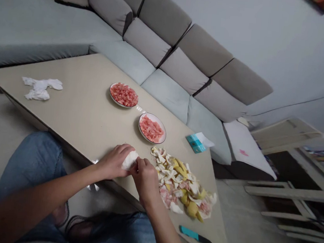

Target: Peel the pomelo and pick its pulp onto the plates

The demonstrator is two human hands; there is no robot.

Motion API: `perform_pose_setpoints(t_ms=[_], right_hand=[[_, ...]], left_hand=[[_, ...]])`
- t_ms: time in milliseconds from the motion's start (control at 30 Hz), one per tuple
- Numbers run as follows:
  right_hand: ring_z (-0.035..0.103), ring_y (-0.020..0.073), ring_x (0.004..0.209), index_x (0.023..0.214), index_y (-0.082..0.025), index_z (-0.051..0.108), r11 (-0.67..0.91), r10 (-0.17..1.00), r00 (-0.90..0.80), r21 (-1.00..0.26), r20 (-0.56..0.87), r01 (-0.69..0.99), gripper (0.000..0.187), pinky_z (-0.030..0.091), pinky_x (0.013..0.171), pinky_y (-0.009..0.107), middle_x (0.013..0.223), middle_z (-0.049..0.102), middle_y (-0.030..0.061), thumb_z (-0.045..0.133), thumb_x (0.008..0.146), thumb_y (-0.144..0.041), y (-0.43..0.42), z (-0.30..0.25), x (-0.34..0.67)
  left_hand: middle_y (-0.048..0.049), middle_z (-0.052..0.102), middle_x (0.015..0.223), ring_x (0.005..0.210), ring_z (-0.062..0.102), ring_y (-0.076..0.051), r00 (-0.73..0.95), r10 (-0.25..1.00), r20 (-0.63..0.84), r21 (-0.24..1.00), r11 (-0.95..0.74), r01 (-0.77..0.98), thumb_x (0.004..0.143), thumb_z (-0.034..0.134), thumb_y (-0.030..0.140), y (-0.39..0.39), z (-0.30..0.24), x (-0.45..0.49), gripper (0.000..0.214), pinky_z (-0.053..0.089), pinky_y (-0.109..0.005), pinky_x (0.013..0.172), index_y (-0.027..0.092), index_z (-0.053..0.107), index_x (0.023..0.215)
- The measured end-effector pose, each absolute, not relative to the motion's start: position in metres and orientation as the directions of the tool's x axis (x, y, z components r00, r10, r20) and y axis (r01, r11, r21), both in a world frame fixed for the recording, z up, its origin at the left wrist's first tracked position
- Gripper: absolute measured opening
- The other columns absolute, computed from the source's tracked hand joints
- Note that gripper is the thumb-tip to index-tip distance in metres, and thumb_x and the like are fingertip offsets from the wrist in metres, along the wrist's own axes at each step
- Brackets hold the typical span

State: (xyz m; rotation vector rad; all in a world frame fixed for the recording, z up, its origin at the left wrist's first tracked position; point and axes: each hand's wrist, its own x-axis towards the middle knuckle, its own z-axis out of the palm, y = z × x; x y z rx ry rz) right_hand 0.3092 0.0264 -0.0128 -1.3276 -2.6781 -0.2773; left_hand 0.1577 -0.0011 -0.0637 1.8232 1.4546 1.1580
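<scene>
Fingers of my left hand (115, 161) wrap round a white, rounded piece of pomelo (130, 160), its outer yellow rind gone. My right hand (147, 180) pinches the near right side of that piece; its fingertips are partly hidden. Beyond the hands stands a plate (164, 128) with pink pomelo flesh (151, 129) on it. Farther back, a second plate (111, 93) bears a larger heap of pink flesh (124, 94). Right of my right hand lies a pile of yellow and white pomelo peel (185, 176) with pinkish membrane scraps in it.
A knife (196, 235) with a turquoise handle and dark blade lies near the table's front right edge. A blue tissue pack (196, 142) sits at the far right, crumpled white tissue (41, 88) at the left. A grey sofa (165, 87) runs behind the table (77, 118).
</scene>
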Motion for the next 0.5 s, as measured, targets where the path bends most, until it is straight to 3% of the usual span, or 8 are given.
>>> perform_pose_setpoints(t_ms=[167, 367, 500], right_hand=[[0.053, 0.0114, 0.057, 0.078, -0.017, 0.062, 0.650, 0.729, -0.623, -0.004, 0.283, 0.760, 0.014, 0.032, 0.055, 0.022, 0.067, 0.058, 0.0007, 0.050, 0.082, -0.012, 0.025, -0.010, 0.319], [0.057, 0.0143, 0.057, 0.095, -0.016, 0.064, 0.589, 0.757, -0.608, 0.153, 0.239, 0.793, 0.014, 0.028, 0.049, 0.024, 0.076, 0.065, 0.0044, 0.055, 0.085, -0.019, 0.011, -0.013, 0.317], [0.057, 0.0147, 0.057, 0.082, -0.015, 0.064, 0.570, 0.781, -0.580, 0.119, 0.232, 0.813, 0.012, 0.031, 0.051, 0.024, 0.074, 0.065, 0.0060, 0.054, 0.084, -0.012, 0.015, -0.015, 0.311]], left_hand=[[-0.0097, 0.049, 0.131, 0.120, 0.048, -0.029, 0.092, 0.946, 0.311, 0.806, -0.313, 0.503, 0.063, 0.072, 0.022, -0.002, -0.061, 0.156, 0.070, 0.039, -0.042, 0.103, 0.024, 0.044, 0.127], [-0.0105, 0.049, 0.131, 0.121, 0.048, -0.029, 0.135, 0.944, 0.300, 0.798, -0.326, 0.507, 0.064, 0.074, 0.025, -0.003, -0.060, 0.153, 0.069, 0.039, -0.043, 0.104, 0.023, 0.046, 0.127], [-0.0107, 0.051, 0.129, 0.121, 0.048, -0.029, 0.122, 0.940, 0.319, 0.790, -0.334, 0.514, 0.066, 0.075, 0.030, -0.001, -0.060, 0.153, 0.067, 0.038, -0.042, 0.105, 0.022, 0.046, 0.126]])
